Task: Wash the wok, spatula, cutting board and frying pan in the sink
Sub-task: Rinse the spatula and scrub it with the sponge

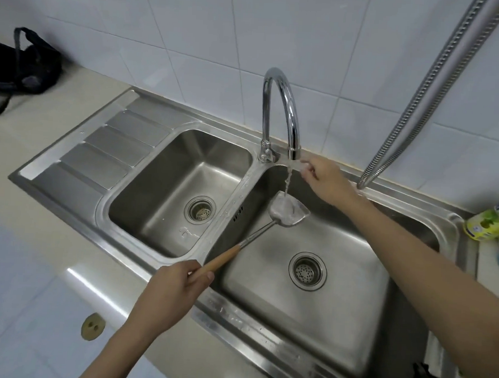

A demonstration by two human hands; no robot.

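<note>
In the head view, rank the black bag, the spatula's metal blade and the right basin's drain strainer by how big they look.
1. Black fabric bag
2. Round steel drain strainer and spatula's metal blade: these two look alike, so unranked.

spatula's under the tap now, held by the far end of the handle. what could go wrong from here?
1. Water strikes the angled spatula blade and may splash onto the divider between the basins, already dotted with drops.
2. The left hand grips only the end of the wooden handle, so a wet grip could let the blade dip or twist.
3. The right hand is beside the faucet spout; nudging it could move the stream off the blade.
</note>
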